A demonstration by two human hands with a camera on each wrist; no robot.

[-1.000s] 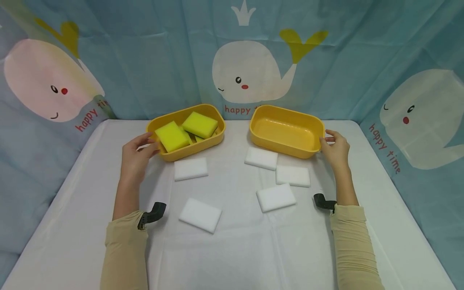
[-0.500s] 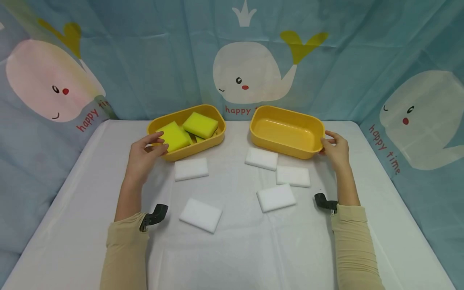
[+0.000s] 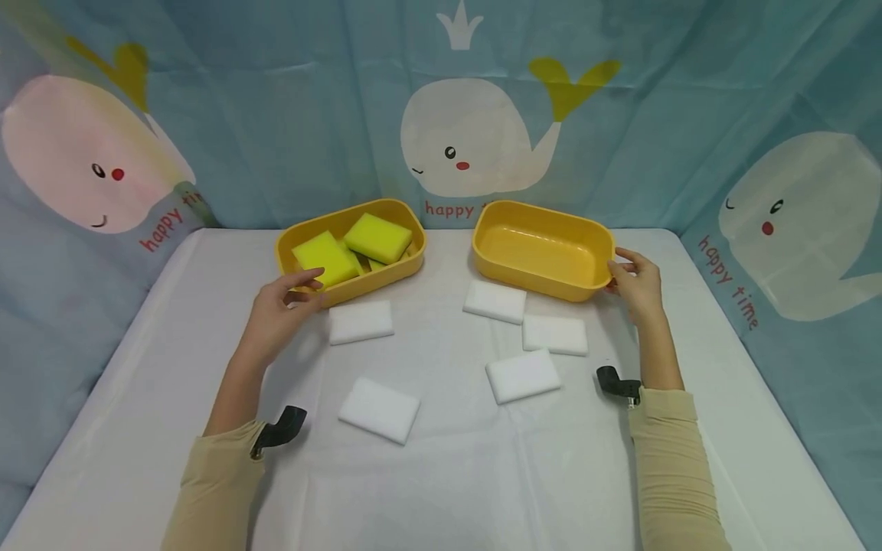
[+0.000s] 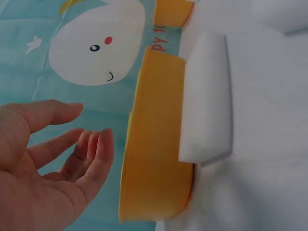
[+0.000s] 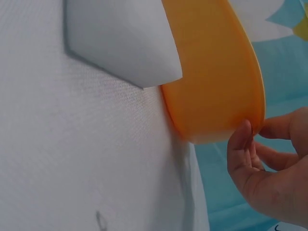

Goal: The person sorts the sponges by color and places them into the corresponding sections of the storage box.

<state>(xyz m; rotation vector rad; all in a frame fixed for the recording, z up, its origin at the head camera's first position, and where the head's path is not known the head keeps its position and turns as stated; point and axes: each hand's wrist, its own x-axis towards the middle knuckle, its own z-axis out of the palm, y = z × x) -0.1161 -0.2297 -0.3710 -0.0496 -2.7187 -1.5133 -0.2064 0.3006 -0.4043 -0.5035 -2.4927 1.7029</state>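
Two yellow plastic bins stand at the back of the table. The left bin (image 3: 386, 277) holds several yellow sponges (image 3: 377, 237); the right bin (image 3: 544, 256) has nothing in it. My left hand (image 3: 276, 314) hovers at the left bin's front left corner, fingers loosely bent and nothing between them. In the left wrist view a gap shows between fingertips and the bin's wall (image 4: 154, 139). At its right end, my right hand (image 3: 637, 287) pinches the right bin's rim, thumb on the outer wall (image 5: 211, 96) in the right wrist view.
Several white sponges lie on the white tablecloth: one sponge (image 3: 360, 321) close before the left bin, another (image 3: 380, 410) nearer, and a group with one sponge (image 3: 494, 301) right before the right bin. A blue whale-print curtain (image 3: 310, 115) hangs behind.
My left hand has let go of the left bin's left end and moved right and toward me along its front. The right hand stays at its bin; the bins and sponges stay put.
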